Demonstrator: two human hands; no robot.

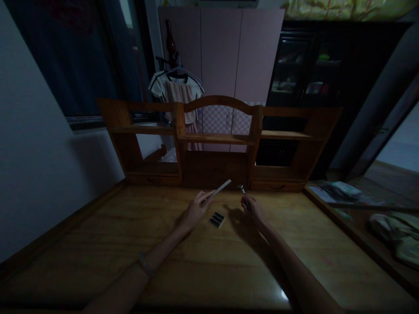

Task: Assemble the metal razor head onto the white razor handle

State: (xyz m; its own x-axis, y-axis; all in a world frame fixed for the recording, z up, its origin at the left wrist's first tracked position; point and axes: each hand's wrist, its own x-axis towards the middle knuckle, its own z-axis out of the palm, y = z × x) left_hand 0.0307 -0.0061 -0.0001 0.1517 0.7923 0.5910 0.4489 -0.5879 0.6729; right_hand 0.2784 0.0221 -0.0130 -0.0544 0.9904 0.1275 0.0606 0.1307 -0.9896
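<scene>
My left hand [197,208] is closed around a thin pale flat bar [222,186], which may be a flat object seen edge-on; it slants up to the right above the table. In my right hand [253,208] is a razor-like tool [242,189] with a dark handle and a small shiny crosswise head, pointing away from me. Between and below the hands, a small open tray [217,220] with dark slots or pieces and a pale edge lies on the wooden table [157,261]. Its contents are too dim to make out.
A wooden shelf unit [216,138] stands along the table's far edge. Raised wooden edging [353,235] borders the right side, with bags and papers [343,190] beyond it. A white wall [26,152] is at the left. Behind are pink cupboards [219,56] and hanging clothes [178,89].
</scene>
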